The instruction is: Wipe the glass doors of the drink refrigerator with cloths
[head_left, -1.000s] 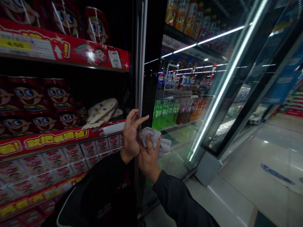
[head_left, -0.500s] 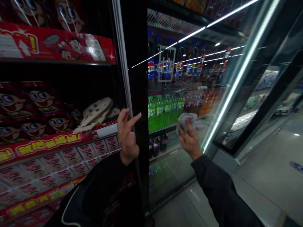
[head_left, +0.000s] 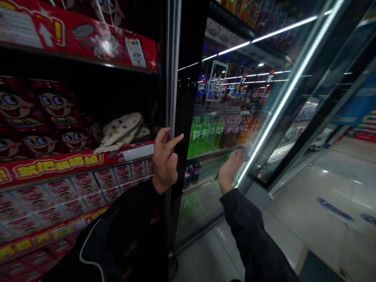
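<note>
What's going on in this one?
A person stands at a drinks cooler. Their right hand presses a grey cloth against the glass door, with green soda bottles behind it. Their left hand is at the door's black frame, beside a red snack display.

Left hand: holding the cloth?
No, the left hand is empty, raised at the black door frame, while the cloth sits at the right hand against the glass door.
</note>
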A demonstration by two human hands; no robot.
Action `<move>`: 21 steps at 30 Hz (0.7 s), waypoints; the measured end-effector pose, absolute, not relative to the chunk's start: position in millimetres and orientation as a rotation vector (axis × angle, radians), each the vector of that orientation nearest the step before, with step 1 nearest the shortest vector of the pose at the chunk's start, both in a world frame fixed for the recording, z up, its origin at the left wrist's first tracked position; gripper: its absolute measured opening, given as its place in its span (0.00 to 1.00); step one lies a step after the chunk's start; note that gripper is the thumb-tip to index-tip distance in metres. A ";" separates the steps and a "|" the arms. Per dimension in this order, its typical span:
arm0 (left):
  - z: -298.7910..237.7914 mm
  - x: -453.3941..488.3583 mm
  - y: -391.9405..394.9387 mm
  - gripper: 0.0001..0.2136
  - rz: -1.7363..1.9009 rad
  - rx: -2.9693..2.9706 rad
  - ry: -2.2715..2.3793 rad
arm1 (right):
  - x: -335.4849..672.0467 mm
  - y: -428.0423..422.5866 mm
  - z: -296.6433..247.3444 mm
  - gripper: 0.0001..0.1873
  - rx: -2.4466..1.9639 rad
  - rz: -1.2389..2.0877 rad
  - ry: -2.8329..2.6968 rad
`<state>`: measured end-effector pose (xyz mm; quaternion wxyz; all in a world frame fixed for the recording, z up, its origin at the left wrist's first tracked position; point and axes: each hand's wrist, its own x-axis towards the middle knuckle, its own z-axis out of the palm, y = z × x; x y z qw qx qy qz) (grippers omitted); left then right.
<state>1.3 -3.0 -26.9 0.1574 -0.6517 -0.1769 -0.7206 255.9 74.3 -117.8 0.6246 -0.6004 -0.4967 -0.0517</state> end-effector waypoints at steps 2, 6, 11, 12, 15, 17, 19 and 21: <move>-26.8 2.7 -3.8 0.23 -2.089 -1.866 -0.499 | 194.9 44.4 -126.0 0.38 -1.355 -0.108 -1.125; -25.6 0.2 -5.1 0.26 -2.166 -1.822 -0.523 | 97.0 -17.6 -149.1 0.37 -1.114 -0.216 -1.389; -25.4 -8.9 -1.7 0.27 -2.204 -1.836 -0.566 | 67.2 -39.2 -186.1 0.42 -0.933 -0.422 -1.575; -25.9 -9.4 -0.3 0.26 -2.196 -1.829 -0.562 | 70.8 -35.6 -191.8 0.42 -0.892 -0.458 -1.589; -27.2 -7.6 3.9 0.25 -2.200 -1.778 -0.562 | 91.3 -19.0 -199.6 0.39 -0.746 -0.580 -1.614; -26.4 -4.8 6.4 0.26 -2.223 -1.743 -0.569 | 109.3 -7.2 -197.7 0.33 -0.623 -0.661 -1.655; -24.0 -2.2 8.5 0.26 -2.260 -1.709 -0.563 | 128.2 4.2 -194.2 0.25 -0.505 -0.732 -1.725; -20.7 -0.4 9.9 0.26 -2.297 -1.667 -0.546 | 147.7 16.1 -192.6 0.19 -0.438 -0.783 -1.782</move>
